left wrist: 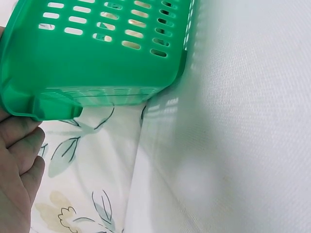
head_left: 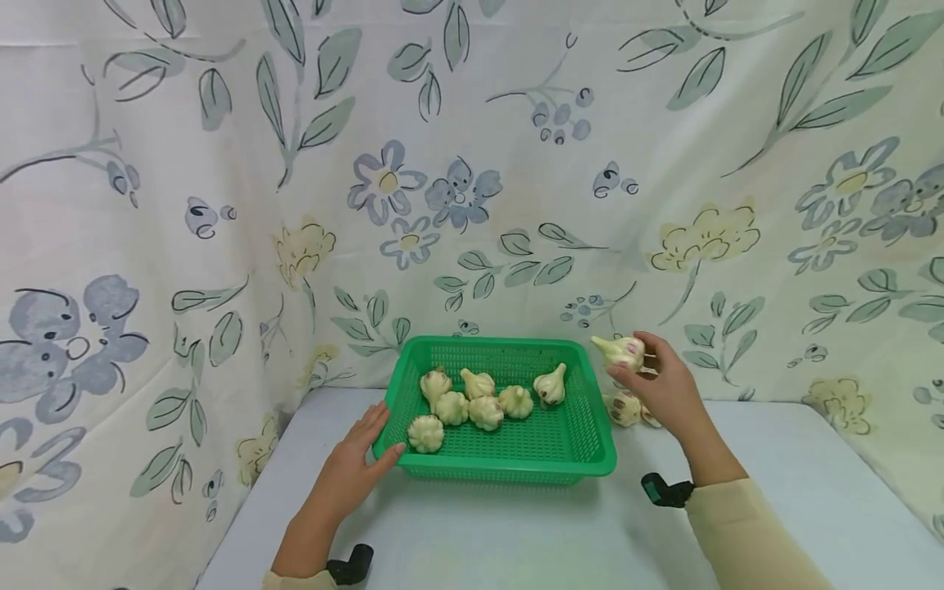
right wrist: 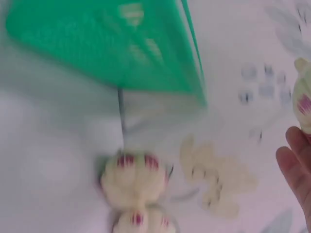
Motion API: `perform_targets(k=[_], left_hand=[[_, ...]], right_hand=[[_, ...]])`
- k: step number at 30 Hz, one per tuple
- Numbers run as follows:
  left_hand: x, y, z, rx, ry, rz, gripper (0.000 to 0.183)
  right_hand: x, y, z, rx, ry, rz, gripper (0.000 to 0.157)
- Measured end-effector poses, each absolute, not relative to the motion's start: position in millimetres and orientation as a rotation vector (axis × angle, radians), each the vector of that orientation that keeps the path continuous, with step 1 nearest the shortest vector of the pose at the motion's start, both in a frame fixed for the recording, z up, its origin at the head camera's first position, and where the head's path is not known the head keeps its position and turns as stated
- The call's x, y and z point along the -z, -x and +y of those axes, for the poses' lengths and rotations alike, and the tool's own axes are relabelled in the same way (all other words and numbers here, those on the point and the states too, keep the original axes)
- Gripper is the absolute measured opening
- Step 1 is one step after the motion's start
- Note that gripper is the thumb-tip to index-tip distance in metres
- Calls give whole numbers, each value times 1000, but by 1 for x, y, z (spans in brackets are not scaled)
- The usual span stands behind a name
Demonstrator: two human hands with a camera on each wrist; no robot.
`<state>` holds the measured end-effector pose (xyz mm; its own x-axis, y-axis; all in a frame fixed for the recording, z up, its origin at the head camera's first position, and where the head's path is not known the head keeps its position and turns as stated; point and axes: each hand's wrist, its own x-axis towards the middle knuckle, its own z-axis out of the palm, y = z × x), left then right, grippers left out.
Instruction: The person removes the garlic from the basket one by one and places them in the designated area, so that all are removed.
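A green plastic basket point(head_left: 516, 469) stands on the table with several garlic bulbs point(head_left: 487, 412) inside, mostly toward its left half. My left hand point(head_left: 352, 463) rests on the basket's left front corner, its fingers fairly straight along the rim; the left wrist view shows those fingers point(left wrist: 24, 145) beside the basket corner point(left wrist: 58, 104). Just above the right rim, my right hand point(head_left: 667, 389) pinches a garlic bulb point(head_left: 625, 352) between thumb and fingers, its stem pointing left. That held bulb point(right wrist: 303, 97) is partly cut off in the right wrist view.
To the right of the basket, garlic bulbs point(head_left: 624, 408) lie on the white table point(head_left: 509, 541), partly hidden by my right hand. Two bulbs point(right wrist: 135, 182) show there in the blurred right wrist view. A floral curtain point(head_left: 472, 164) hangs behind the table.
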<state>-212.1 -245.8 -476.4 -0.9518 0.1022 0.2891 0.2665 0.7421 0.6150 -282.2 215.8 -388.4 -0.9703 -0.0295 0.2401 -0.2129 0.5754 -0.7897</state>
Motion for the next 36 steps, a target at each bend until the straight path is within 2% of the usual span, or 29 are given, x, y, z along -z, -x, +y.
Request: perform_targets(k=[11,20,36], left_hand=[[476,212,-245,1018,272,-2746,74],[476,213,-246,1014,283,-2737,73],[476,213,-246,1009,294,-2719,73]], right_hand=[[427,290,282,-1493,228,-2504,86],[467,292,309,-1655,581,-2459,97],[488,293,327,-1571,726,-2619,107]])
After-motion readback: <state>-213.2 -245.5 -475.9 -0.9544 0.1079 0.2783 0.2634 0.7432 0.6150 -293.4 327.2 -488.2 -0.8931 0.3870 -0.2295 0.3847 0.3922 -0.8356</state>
